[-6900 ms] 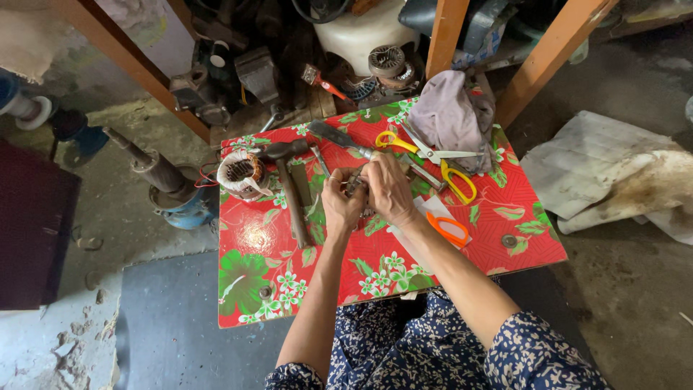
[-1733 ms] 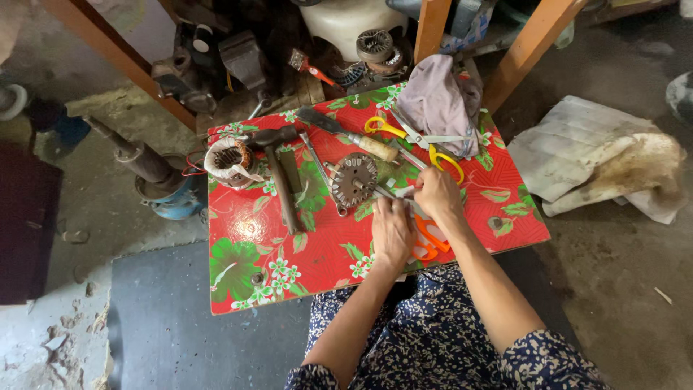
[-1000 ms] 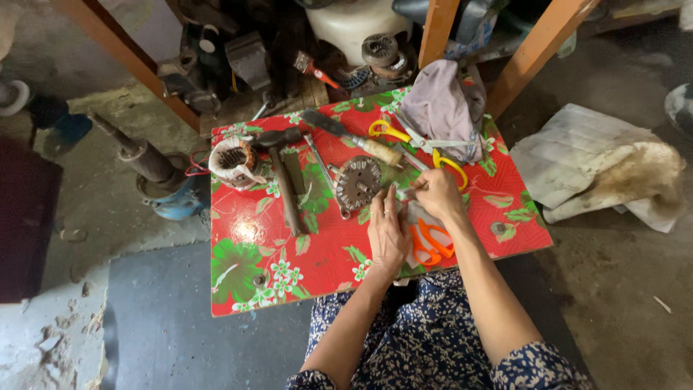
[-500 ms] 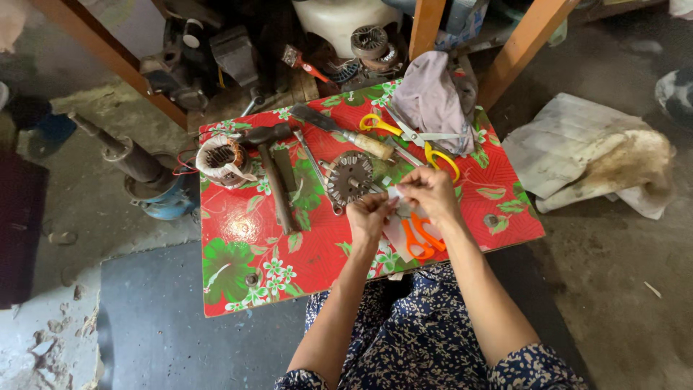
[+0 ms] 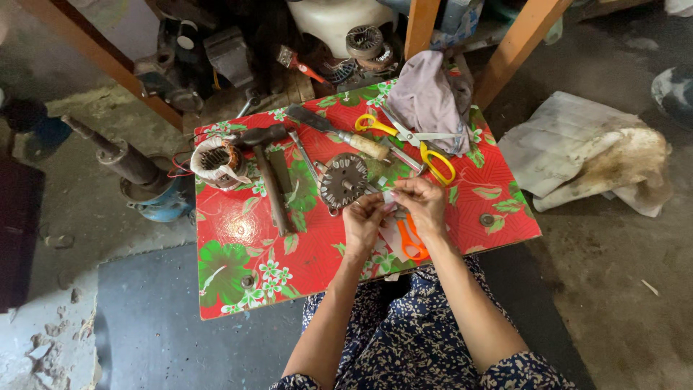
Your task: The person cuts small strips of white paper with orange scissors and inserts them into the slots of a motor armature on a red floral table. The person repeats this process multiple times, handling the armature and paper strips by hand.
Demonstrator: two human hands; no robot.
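Left hand (image 5: 363,220): raised just above the bench, fingertips pinched on one end of a small pale strip (image 5: 388,196).
Right hand (image 5: 421,204): opposite the left, fingers closed on the other end of the same strip; what the strip is made of cannot be told.
Pale strip: held between both hands over the near middle of the bench, just beside the round metal part.
Bench (image 5: 238,245): small top covered with a red cloth printed with green leaves and white flowers.
Round metal part (image 5: 343,180): dark disc with a toothed rim, lying flat just beyond the left hand.
Orange-handled scissors (image 5: 411,240): on the cloth below the right hand, partly hidden by it.
Yellow-handled scissors (image 5: 415,141): further back, blades towards the grey cloth.
Grey cloth (image 5: 427,94): crumpled at the far right corner.
Wound coil (image 5: 214,160): ring wrapped in pale tape, at the far left edge.
Hammer (image 5: 266,173): dark head and handle, lying beside the coil.
Knife-like tool (image 5: 339,132): pale wooden handle, lying aslant behind the disc.
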